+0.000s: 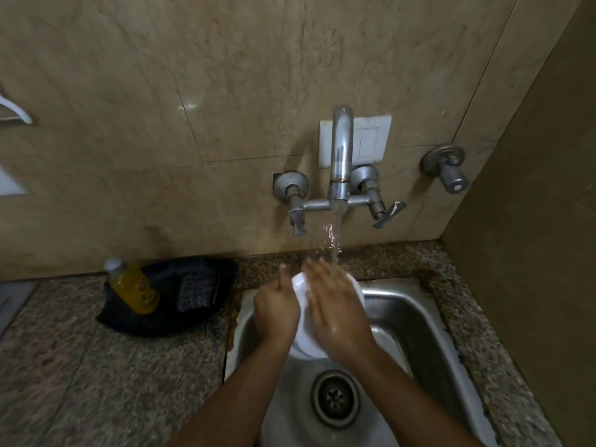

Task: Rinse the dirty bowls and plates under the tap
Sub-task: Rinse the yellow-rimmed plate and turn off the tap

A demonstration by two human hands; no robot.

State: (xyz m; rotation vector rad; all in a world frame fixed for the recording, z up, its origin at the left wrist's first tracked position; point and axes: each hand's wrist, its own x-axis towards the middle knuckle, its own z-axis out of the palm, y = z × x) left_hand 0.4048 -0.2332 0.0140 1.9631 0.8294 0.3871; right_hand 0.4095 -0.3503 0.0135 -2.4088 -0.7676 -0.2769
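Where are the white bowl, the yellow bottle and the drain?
white bowl (301, 341): head view, lower outer wall.
yellow bottle (134, 290): head view, middle of body.
drain (335, 398): head view, centre of strainer.

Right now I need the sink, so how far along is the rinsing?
Done: nothing rinsed is in view. In hand: the tap is running; the left hand grips a white bowl over the sink while the right hand rubs it. Left: no other dishes show, so I cannot tell.
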